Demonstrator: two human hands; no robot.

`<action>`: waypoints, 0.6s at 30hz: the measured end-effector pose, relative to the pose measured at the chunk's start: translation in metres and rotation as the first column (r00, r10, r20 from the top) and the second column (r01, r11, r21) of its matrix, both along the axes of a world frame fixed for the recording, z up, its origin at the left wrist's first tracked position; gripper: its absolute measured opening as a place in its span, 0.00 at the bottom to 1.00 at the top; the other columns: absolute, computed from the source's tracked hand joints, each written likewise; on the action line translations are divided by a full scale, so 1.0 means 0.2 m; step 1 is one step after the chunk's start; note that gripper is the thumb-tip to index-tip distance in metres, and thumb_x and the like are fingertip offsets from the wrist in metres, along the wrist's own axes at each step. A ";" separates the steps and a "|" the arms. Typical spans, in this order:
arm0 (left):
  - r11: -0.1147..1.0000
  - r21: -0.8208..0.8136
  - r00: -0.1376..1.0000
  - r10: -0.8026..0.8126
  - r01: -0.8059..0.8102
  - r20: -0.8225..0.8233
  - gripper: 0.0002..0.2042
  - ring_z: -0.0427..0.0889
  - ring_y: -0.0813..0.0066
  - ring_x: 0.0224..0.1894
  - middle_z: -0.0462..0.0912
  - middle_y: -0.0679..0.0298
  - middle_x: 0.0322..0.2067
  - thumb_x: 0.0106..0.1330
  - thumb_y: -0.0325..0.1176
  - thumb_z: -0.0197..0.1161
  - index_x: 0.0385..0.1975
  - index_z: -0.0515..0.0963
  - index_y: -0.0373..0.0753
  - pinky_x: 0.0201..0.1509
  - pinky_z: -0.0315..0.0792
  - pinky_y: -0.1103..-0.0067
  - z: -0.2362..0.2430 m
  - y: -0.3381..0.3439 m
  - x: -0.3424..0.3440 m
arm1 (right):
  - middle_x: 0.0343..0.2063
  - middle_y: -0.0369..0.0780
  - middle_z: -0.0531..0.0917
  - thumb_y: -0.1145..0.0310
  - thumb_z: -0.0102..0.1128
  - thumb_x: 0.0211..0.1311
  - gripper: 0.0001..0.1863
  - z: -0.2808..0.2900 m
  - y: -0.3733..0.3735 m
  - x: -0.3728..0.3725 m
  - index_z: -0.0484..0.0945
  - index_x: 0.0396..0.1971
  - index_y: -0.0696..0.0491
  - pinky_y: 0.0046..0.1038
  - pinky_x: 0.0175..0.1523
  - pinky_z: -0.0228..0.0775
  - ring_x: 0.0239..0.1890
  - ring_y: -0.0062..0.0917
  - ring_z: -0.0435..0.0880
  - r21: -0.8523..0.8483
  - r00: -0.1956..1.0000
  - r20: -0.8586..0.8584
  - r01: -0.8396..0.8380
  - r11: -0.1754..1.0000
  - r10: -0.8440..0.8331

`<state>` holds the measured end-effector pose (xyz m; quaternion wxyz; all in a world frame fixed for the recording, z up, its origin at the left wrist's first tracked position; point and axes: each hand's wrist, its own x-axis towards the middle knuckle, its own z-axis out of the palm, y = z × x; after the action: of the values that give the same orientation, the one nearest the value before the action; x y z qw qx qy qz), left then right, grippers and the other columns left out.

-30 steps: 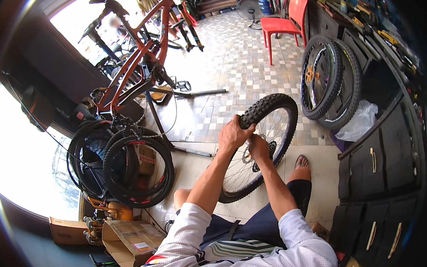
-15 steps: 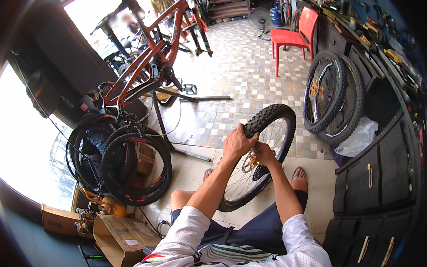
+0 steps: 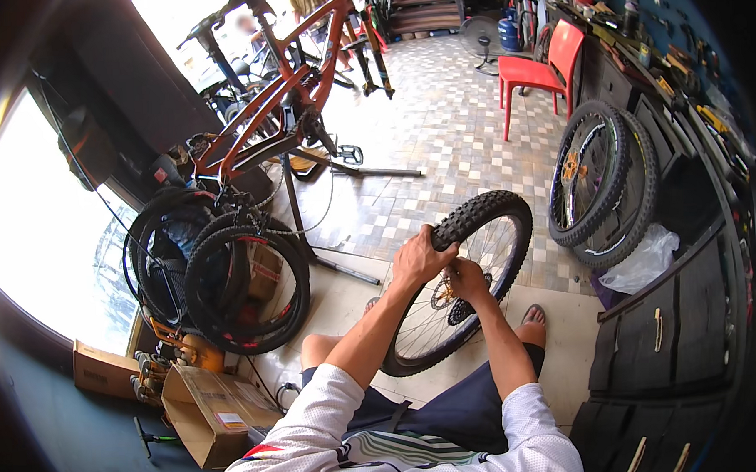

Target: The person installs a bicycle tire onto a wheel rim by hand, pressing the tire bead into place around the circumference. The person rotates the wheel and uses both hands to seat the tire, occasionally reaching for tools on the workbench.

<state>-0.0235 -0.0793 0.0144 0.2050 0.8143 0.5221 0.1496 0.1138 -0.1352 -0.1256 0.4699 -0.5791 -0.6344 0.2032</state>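
A bicycle wheel (image 3: pixel 512 252) with a knobby black tyre, silver spokes, a brake rotor and a cassette stands tilted between my legs. My left hand (image 3: pixel 420 255) grips the tyre at its upper left, fingers wrapped over the tread. Just below and to the right, my right hand (image 3: pixel 467 279) has curled fingers at the inner side of the rim; whatever they hold is hidden from view.
An orange bike frame (image 3: pixel 330 50) hangs on a stand (image 3: pixel 376 174) at left, above stacked wheels and tyres (image 3: pixel 286 264). Cardboard boxes (image 3: pixel 193 417) lie lower left. Two wheels (image 3: pixel 622 182), a plastic bag (image 3: pixel 645 256), dark drawers (image 3: pixel 631 344) and a red chair (image 3: pixel 567 46) line the right.
The view has shifted, so the room appears lower and slightly to the right. The wheel's top sits lower in view; both hands stay on it in much the same grip.
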 end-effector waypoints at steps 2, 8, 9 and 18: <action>1.000 -0.014 1.000 0.012 -0.012 0.003 0.34 0.89 0.44 0.45 0.88 0.43 0.39 0.60 0.63 0.65 0.52 0.75 0.36 0.51 0.79 0.58 0.01 -0.01 0.01 | 0.28 0.47 0.86 0.52 0.46 0.80 0.20 0.01 -0.02 -0.04 0.81 0.40 0.52 0.49 0.42 0.76 0.36 0.50 0.86 0.004 0.990 0.098 0.101 0.995 -0.100; 0.997 -0.074 0.999 0.038 -0.038 -0.006 0.33 0.87 0.46 0.48 0.88 0.45 0.40 0.60 0.62 0.66 0.50 0.74 0.36 0.54 0.76 0.59 0.06 -0.06 0.08 | 0.32 0.48 0.87 0.54 0.48 0.78 0.17 -0.01 -0.05 -0.07 0.81 0.46 0.50 0.50 0.43 0.77 0.38 0.49 0.86 -0.085 0.954 0.159 0.271 0.959 -0.255; 0.996 -0.081 0.999 0.045 -0.045 -0.001 0.34 0.87 0.46 0.48 0.88 0.45 0.41 0.61 0.63 0.66 0.50 0.74 0.36 0.54 0.77 0.59 0.05 -0.06 0.08 | 0.33 0.48 0.87 0.54 0.50 0.78 0.17 0.00 -0.07 -0.06 0.82 0.47 0.50 0.49 0.44 0.78 0.39 0.48 0.87 -0.146 0.962 0.149 0.250 0.957 -0.229; 0.946 -0.322 0.976 0.031 0.040 0.214 0.39 0.86 0.46 0.53 0.86 0.40 0.48 0.71 0.67 0.57 0.59 0.74 0.29 0.57 0.77 0.61 -0.05 -0.08 0.12 | 0.41 0.43 0.90 0.61 0.66 0.70 0.14 0.64 -0.18 0.28 0.86 0.50 0.51 0.38 0.52 0.77 0.46 0.38 0.88 0.177 0.862 -0.117 0.507 0.844 -0.493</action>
<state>-0.0003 -0.0961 0.0048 0.3920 0.7495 0.5123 0.1487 0.1690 -0.1711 0.0023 0.5839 -0.6664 -0.4629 0.0276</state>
